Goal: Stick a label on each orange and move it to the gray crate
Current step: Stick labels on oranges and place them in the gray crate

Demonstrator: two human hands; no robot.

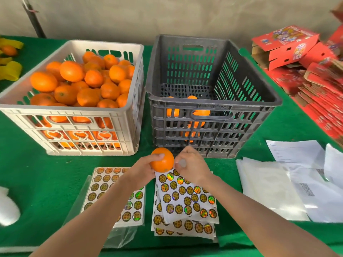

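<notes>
Green table (27, 173). Orange (161, 162) sits just in front of gray crate (222, 107), gripped in left hand (142, 170). Right hand (194, 164) pinches a blurred bit, probably a label (182, 162). Orange looks light, firm and smooth-skinned: hold it by the sides.

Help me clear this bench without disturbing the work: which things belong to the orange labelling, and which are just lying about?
In the job: orange held by the left hand; right hand beside it; label sheets; white crate of oranges; gray crate.
Lying about: red cartons; white papers; clear bags; yellow strips.
</notes>
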